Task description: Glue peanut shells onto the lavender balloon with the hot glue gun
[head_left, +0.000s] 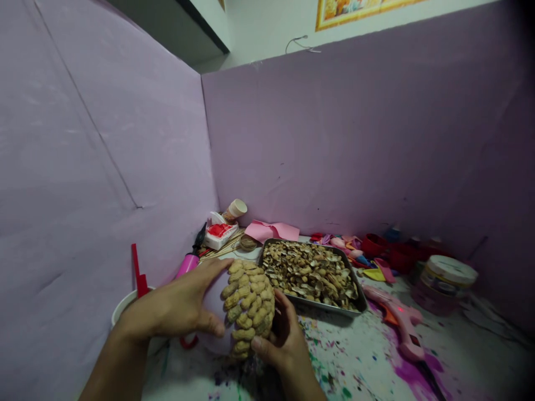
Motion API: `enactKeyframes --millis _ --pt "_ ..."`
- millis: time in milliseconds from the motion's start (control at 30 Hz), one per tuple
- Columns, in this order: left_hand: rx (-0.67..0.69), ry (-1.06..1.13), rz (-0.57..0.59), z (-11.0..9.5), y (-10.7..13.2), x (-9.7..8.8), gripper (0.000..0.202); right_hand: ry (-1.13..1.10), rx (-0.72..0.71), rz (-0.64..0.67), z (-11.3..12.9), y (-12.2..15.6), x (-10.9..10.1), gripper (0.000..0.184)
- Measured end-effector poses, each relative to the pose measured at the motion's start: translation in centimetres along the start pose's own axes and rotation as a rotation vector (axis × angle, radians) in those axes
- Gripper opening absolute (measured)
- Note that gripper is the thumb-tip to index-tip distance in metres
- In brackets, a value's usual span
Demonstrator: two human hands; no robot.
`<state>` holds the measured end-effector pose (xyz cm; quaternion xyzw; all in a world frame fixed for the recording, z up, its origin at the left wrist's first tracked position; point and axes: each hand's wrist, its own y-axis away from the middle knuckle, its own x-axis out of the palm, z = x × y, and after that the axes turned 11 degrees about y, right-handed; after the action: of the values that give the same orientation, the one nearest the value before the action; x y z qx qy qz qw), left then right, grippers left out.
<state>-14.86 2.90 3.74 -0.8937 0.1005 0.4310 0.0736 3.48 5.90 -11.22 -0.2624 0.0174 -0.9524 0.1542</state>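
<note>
A pale lilac rounded form (214, 312), partly covered with rows of stuck-on peanut shells (248, 306), is held up between both hands above the paint-spattered table (355, 356). My left hand (175, 306) wraps over its left side, fingers on top and thumb pressed on the front. My right hand (284, 334) grips its lower right edge against the shells, thumb up front. A metal tray (358, 305) heaped with loose peanut shells (311, 273) lies just behind and to the right.
A pink glue gun (401, 323) lies right of the tray. Beyond are a lidded jar (445, 281), red cups (374, 244), coloured scraps, pink paper (271, 230), a paper cup (236, 209), a pink pump (188, 264) and a white cup with a red tool (137, 275). Lilac walls enclose the corner.
</note>
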Motion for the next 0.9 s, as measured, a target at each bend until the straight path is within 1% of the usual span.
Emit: enactKeyframes --millis 100,167,233,267,300,333,367,433,467,500,533,567,633,667,700,733,800,867,900 --pt "-0.008 0.015 0.039 -0.2 0.2 -0.5 0.091 -0.008 0.015 0.002 -0.1 0.0 -0.1 0.091" --pt "0.006 0.023 0.038 -0.2 0.2 -0.9 0.085 -0.008 0.009 0.001 -0.1 0.0 -0.2 0.089" --pt "0.02 0.048 -0.008 -0.2 0.2 -1.2 0.075 -0.004 0.0 0.001 0.0 0.0 -0.2 0.087" --pt "0.023 0.076 -0.057 -0.3 0.2 -1.3 0.069 -0.002 -0.005 0.001 0.1 0.0 -0.1 0.086" --pt "0.017 0.122 -0.131 -0.4 0.2 -1.5 0.062 -0.002 -0.005 0.003 0.2 0.1 -0.1 0.086" --pt "0.013 0.19 -0.232 -0.6 0.3 -1.5 0.055 -0.005 -0.001 0.007 0.3 0.1 -0.1 0.085" --pt "0.026 0.28 -0.358 -0.8 0.4 -1.6 0.051 -0.009 0.008 0.012 0.4 0.1 -0.1 0.085" --pt "0.108 0.494 -0.634 -1.4 0.7 -1.5 0.044 -0.012 0.027 0.024 0.6 0.2 -0.1 0.086" --pt "0.158 0.59 -0.749 -1.8 0.9 -1.5 0.042 -0.009 0.036 0.029 0.7 0.3 -0.1 0.087" --pt "0.192 0.654 -0.832 -2.1 1.0 -1.5 0.04 -0.002 0.042 0.033 0.7 0.3 -0.1 0.088" --pt "0.185 0.677 -0.883 -2.4 1.1 -1.5 0.038 0.004 0.044 0.036 0.7 0.3 -0.1 0.089" --pt "0.132 0.661 -0.9 -2.7 1.0 -1.4 0.038 0.008 0.038 0.038 0.7 0.4 0.0 0.09" --pt "-0.022 0.558 -0.855 -3.3 0.8 -1.2 0.039 0.006 0.007 0.043 0.7 0.5 0.1 0.089" --pt "-0.079 0.502 -0.816 -3.5 0.5 -1.0 0.039 0.004 -0.016 0.048 0.7 0.5 0.1 0.089" --pt "-0.107 0.461 -0.772 -3.8 0.3 -0.7 0.038 0.003 -0.039 0.056 0.7 0.5 0.1 0.088" --pt "-0.105 0.434 -0.723 -4.1 0.1 -0.3 0.035 0.001 -0.058 0.065 0.7 0.5 0.1 0.087" --pt "-0.045 0.405 -0.604 -4.8 0.0 1.0 0.028 0.0 -0.079 0.084 0.7 0.5 -0.1 0.084" --pt "0.043 0.397 -0.386 -5.5 0.2 2.9 0.02 0.014 -0.071 0.081 0.8 0.4 -0.5 0.079" --pt "0.067 0.398 -0.222 -5.9 0.4 4.0 0.017 0.025 -0.057 0.067 0.9 0.2 -0.7 0.075"
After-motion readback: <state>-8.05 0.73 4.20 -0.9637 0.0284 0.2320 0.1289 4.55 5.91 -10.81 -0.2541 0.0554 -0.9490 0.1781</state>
